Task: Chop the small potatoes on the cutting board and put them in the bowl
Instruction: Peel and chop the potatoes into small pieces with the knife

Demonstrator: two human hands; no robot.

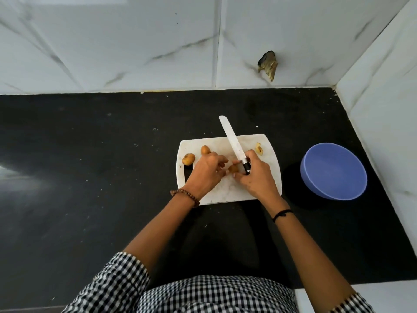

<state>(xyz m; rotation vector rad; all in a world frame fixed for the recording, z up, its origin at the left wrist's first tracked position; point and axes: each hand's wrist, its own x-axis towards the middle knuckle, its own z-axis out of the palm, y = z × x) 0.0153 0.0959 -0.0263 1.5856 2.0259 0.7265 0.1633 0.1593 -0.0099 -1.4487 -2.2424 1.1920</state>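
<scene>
holding the knife (232,143) tight in your right hand (255,175), you have a small potato (233,169) between your hands on the cutting board (270,154). i cannot tell if your left hand (207,172) has its grip on it. it could roll, and the blade could nick those fingers.

Centre of cutting board (225,193): potato (233,169) mostly hidden between left hand (207,175) and right hand (257,175); whole or cut, can't tell. Whether left hand holds it, unclear. Most of knife (232,141) handle buried in right hand. Far right corner of cutting board: scrap (259,149) too small to identify.
</scene>
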